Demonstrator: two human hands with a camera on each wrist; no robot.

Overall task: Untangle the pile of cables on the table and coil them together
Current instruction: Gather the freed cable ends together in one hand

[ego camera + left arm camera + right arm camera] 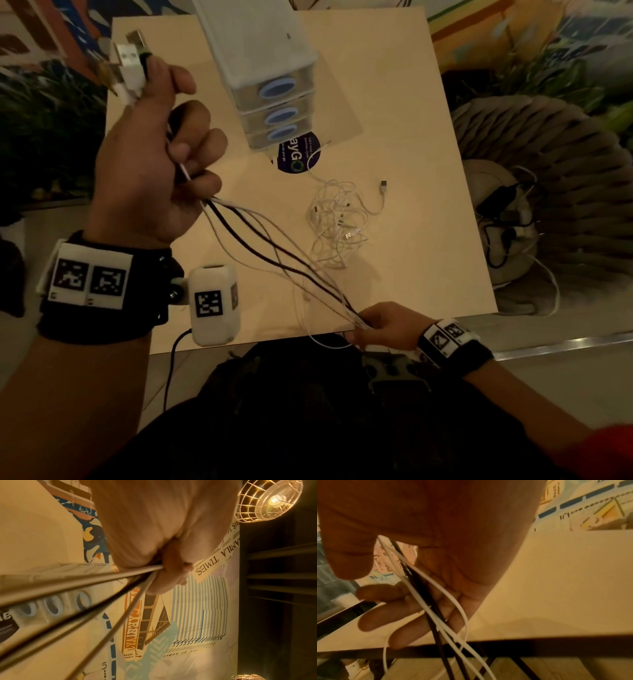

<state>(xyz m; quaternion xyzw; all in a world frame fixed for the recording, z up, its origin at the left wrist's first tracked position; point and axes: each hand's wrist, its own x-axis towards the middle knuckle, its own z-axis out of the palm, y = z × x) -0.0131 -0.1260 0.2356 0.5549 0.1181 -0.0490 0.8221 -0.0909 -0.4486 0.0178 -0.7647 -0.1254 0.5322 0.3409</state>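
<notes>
My left hand (181, 137) is raised at the upper left and grips a bundle of black and white cables (274, 250), whose USB plugs (128, 65) stick out above the fist. The strands run taut, down and right, to my right hand (370, 325) at the table's near edge. There the thumb and fingers hold them together. In the left wrist view the cables (85, 601) leave the left hand (171, 568). The right wrist view has them (436, 615) crossing the right hand's (399, 582) palm. A tangled pile of white cables (337, 222) lies on the table (428, 171).
A white three-drawer unit (267, 68) stands at the table's far middle, with a dark round sticker (298, 154) in front of it. One USB plug (383, 186) lies beside the pile. A woven seat (548, 171) with black cables sits right of the table.
</notes>
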